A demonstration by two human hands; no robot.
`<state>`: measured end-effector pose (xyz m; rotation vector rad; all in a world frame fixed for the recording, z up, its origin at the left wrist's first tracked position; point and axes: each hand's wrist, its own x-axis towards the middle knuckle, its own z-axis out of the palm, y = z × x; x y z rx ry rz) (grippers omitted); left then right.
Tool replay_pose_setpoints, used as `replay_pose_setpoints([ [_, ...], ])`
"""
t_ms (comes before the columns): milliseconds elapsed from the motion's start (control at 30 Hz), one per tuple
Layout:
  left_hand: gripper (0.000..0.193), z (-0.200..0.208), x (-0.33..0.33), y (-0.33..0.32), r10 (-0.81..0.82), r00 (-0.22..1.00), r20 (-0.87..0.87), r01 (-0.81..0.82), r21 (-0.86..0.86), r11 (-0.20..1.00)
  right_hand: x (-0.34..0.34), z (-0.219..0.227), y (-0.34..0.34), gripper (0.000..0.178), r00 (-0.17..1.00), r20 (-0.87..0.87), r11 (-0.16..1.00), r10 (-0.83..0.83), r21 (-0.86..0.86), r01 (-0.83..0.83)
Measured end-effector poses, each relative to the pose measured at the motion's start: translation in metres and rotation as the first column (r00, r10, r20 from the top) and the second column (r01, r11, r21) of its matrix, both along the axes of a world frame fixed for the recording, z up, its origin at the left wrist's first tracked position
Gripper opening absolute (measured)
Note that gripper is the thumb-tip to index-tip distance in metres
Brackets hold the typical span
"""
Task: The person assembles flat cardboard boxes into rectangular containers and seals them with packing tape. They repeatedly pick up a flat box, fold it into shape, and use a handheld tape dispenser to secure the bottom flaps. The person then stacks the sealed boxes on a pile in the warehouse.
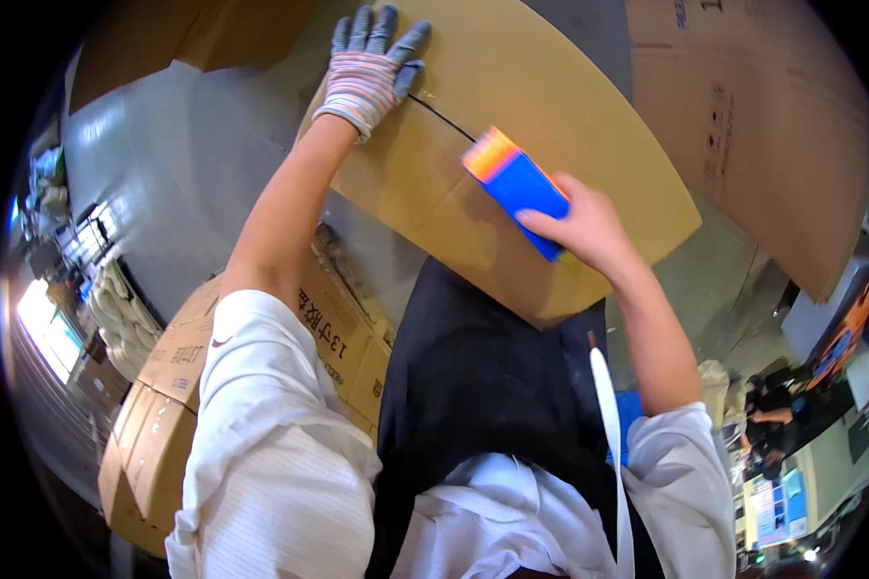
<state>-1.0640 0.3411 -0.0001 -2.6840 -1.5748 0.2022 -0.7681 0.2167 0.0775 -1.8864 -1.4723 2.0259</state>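
Observation:
A large brown cardboard box (pixel 550 106) lies in front of me with its two top flaps meeting at a dark seam. My left hand (pixel 372 63), in a grey striped knit glove, presses flat on the box near the seam's far end, fingers spread. My bare right hand (pixel 589 227) grips a blue block-shaped tool with an orange end (pixel 514 179) and holds it against the box top, close to the seam. My white sleeves and dark apron fill the lower part of the view.
Stacked printed cardboard boxes (pixel 188 367) stand at my lower left. Flat cardboard sheets (pixel 763 116) lean at the upper right. Another person (pixel 772 415) is at the far right near a workbench. Grey floor (pixel 183 164) shows to the left.

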Motion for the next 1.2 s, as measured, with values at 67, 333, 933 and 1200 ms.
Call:
replay_pose_setpoints([
  [67,0.054,-0.011,0.002,-0.006,0.02,0.998,-0.052,-0.016,0.084,0.996,0.071,0.013,-0.057,0.068,0.989,0.147,1.0,0.021,-0.007,-0.02],
  [333,0.064,-0.013,0.197,-0.149,-0.291,0.909,0.298,0.37,-0.256,0.893,0.302,0.077,-0.259,0.063,0.826,0.561,0.976,0.057,-0.204,0.071],
  [933,0.052,-0.004,0.23,-0.174,-0.367,0.881,0.298,0.456,-0.327,0.828,0.133,-0.186,-0.23,0.045,0.35,0.509,0.517,-0.786,0.232,0.824],
  [1200,0.048,-0.004,0.194,-0.149,-0.396,0.85,0.349,0.501,-0.301,0.811,0.057,-0.121,-0.162,0.04,-0.362,0.224,-0.18,-0.905,0.568,0.803],
])
